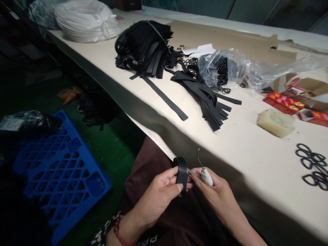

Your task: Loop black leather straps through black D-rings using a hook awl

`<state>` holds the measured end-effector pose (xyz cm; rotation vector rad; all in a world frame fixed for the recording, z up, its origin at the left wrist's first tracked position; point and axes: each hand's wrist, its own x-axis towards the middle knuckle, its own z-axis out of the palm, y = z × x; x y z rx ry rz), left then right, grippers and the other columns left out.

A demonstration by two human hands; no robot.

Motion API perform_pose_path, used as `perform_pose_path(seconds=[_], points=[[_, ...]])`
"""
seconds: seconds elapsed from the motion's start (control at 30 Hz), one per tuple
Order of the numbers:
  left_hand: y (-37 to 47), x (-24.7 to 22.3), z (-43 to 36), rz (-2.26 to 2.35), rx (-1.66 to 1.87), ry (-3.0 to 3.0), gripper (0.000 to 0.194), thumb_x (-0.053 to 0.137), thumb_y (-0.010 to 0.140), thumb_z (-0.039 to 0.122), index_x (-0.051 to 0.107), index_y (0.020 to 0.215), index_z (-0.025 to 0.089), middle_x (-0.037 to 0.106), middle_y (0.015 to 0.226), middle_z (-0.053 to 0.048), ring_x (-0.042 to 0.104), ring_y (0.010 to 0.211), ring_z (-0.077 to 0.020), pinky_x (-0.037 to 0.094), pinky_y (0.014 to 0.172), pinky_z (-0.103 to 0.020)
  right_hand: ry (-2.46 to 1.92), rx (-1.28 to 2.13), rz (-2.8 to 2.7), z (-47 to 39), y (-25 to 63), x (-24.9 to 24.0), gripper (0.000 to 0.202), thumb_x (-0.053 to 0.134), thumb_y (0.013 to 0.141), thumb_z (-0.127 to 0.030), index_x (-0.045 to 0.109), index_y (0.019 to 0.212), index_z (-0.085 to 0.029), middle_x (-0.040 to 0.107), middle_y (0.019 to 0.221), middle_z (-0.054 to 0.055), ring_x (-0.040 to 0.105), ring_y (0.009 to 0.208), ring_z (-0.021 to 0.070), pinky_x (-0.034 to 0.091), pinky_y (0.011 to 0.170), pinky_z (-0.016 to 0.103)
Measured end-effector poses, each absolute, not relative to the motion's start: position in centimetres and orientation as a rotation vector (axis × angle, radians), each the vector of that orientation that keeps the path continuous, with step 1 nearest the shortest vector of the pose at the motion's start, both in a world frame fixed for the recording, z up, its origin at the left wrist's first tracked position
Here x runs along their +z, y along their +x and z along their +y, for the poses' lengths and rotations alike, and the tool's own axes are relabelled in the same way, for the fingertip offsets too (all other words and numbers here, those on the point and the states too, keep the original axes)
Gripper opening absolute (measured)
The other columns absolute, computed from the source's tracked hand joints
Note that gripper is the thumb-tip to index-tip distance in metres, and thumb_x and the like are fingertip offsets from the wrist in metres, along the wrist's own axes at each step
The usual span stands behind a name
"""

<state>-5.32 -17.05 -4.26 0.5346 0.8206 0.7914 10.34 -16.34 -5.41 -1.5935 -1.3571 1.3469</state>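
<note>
My left hand [162, 188] is closed around a black webbing strap [182, 173] bent into a loop, with the thumb pressed on its lower part. Close beside it, my right hand [217, 191] grips a hooked awl [206, 177] with a pale wrapped handle. Its thin bent metal tip points up, away from the strap. The right thumb and forefinger pinch together near the strap's right side; what lies between them is too small to make out. Both hands are over my lap, just off the table's near edge.
On the table [238, 143] lie a bundle of black straps [146, 44], loose straps [205, 99], a plastic bag [230, 68] of black rings, a yellowish block [275, 122], red boxes [284, 102], D-rings [314, 164] and a white coil [85, 20]. A blue pallet [69, 171] is on the floor.
</note>
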Motion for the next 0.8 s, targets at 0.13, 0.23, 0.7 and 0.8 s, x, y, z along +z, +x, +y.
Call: perform_pose_path(seconds=[0.13, 0.23, 0.7, 0.8], points=[[-5.0, -4.2, -17.3, 0.787, 0.788, 0.509, 0.041, 0.051, 0.08, 0.004, 0.056, 0.119, 0.018, 0.067, 0.108, -0.009, 0.059, 0.098, -0.0195, 0.042, 0.085, -0.028, -1.552, 1.609, -1.169, -16.3, 10.0, -5.4, 0.029, 0.063, 0.07, -0.045, 0.059, 0.069, -0.016, 0.056, 0.062, 0.001, 0.05, 0.059, 0.0148, 0.041, 0.056, 0.026], [-4.8, -4.2, -17.5, 0.806, 0.785, 0.494, 0.041, 0.051, 0.08, 0.005, 0.056, 0.118, 0.019, 0.066, 0.108, -0.009, 0.059, 0.098, -0.0185, 0.042, 0.083, -0.027, -1.526, 1.707, -1.045, -16.3, 9.9, -5.3, 0.03, 0.066, 0.068, -0.044, 0.059, 0.071, -0.015, 0.055, 0.061, -0.001, 0.047, 0.057, 0.0125, 0.039, 0.055, 0.024], [-4.9, -3.6, -17.1, 1.069, 0.735, 0.805, 0.022, 0.051, 0.082, 0.019, 0.071, 0.085, 0.009, 0.07, 0.07, -0.007, 0.06, 0.071, -0.018, 0.043, 0.071, -0.028, -1.475, 1.163, -1.455, -17.4, 10.1, -5.3, 0.009, 0.058, 0.079, -0.027, 0.057, 0.074, -0.019, 0.055, 0.066, -0.001, 0.054, 0.058, 0.0135, 0.043, 0.054, 0.023], [-4.7, -3.5, -17.1, 1.04, 0.765, 0.809, 0.022, 0.051, 0.082, 0.017, 0.071, 0.085, 0.011, 0.07, 0.072, -0.005, 0.06, 0.07, -0.017, 0.043, 0.07, -0.026, -1.304, 0.916, -1.696, -17.5, 10.5, -5.4, 0.013, 0.054, 0.08, -0.015, 0.06, 0.089, -0.021, 0.053, 0.07, -0.001, 0.054, 0.059, 0.0124, 0.043, 0.054, 0.022]])
